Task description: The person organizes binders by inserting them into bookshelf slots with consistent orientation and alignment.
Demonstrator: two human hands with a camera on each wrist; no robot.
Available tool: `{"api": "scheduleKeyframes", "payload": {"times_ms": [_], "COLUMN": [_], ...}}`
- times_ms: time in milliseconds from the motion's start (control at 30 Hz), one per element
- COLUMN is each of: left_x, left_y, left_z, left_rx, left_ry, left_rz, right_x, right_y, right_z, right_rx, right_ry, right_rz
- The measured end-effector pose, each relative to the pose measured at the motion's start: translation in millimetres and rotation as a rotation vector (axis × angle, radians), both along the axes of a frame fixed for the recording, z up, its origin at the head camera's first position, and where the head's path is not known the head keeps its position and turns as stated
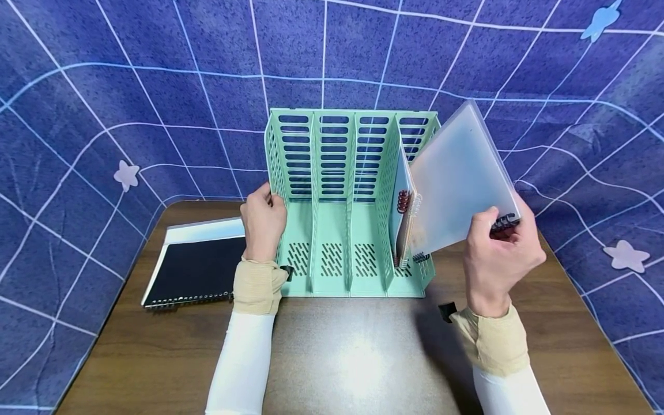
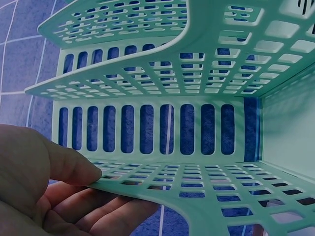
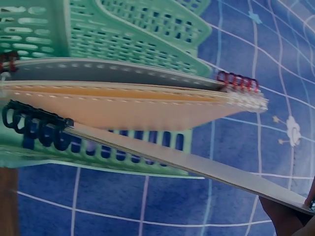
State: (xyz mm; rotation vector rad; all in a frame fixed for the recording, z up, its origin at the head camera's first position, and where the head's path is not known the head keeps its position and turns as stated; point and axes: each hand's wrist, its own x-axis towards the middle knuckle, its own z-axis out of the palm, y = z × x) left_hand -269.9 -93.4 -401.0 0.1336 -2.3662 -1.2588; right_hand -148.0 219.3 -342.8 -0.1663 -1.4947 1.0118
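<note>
A mint-green file organizer with upright perforated dividers stands on the table. My left hand grips its left side wall, thumb on the inner face and fingers on the outer face. My right hand holds a spiral notebook with a frosted clear cover and black rings by its ringed edge. That notebook is tilted, its lower corner at the rightmost compartment. Inside that compartment stand a notebook with red rings and another with pale rings.
A black-covered spiral notebook lies flat on the wooden table left of the organizer, partly behind my left hand, with a pale strip along its far side. A blue cloth with white grid lines hangs behind and at both sides.
</note>
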Motion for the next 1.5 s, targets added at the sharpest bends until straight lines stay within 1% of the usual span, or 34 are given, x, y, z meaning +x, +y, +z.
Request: {"api": "scheduleKeyframes", "payload": {"times_ms": [133, 267, 333, 600, 800, 867, 933, 1033, 1133, 1233, 1400, 1500], "left_x": [0.8, 0.7, 0.8, 0.2, 0.2, 0.1, 0.1, -0.3, -0.8, -1.3, -1.1, -0.8], "left_y": [0.0, 0.5, 0.6, 0.9, 0.3, 0.3, 0.5, 0.7, 0.9, 0.9, 0.2, 0.0], "left_z": [-0.2, 0.0, 0.5, 1.6, 2.1, 2.1, 2.0, 1.8, 1.8, 1.8, 1.3, 1.2], "left_rx": [-0.001, -0.002, -0.004, -0.016, -0.021, -0.021, -0.016, -0.015, -0.015, -0.011, -0.013, -0.021], "left_ry": [-0.011, -0.008, -0.003, 0.019, 0.024, 0.021, 0.016, 0.011, 0.008, 0.001, -0.006, -0.002], "left_rz": [-0.005, -0.002, -0.001, 0.004, 0.008, 0.007, 0.005, 0.003, -0.001, -0.005, 0.002, 0.006], "right_x": [-8.3, -17.9, -20.9, -28.4, -24.5, -25.0, -27.9, -34.4, -38.5, -39.9, -41.7, -43.3], "right_y": [2, 8, 9, 6, -9, -13, -13, -9, -6, -4, -2, 0], "right_z": [-12.3, -26.6, -30.9, -40.1, -33.6, -34.1, -38.9, -50.2, -57.4, -60.0, -62.1, -63.9], "right_rx": [0.022, 0.047, 0.058, 0.062, 0.081, 0.087, 0.097, 0.12, 0.149, 0.162, 0.206, 0.256], "right_ry": [-0.026, -0.05, -0.056, -0.095, -0.121, -0.124, -0.129, -0.141, -0.175, -0.222, -0.304, -0.361], "right_rz": [0.005, -0.003, -0.005, -0.012, -0.008, -0.004, -0.001, 0.01, 0.042, 0.103, 0.229, 0.273]}}
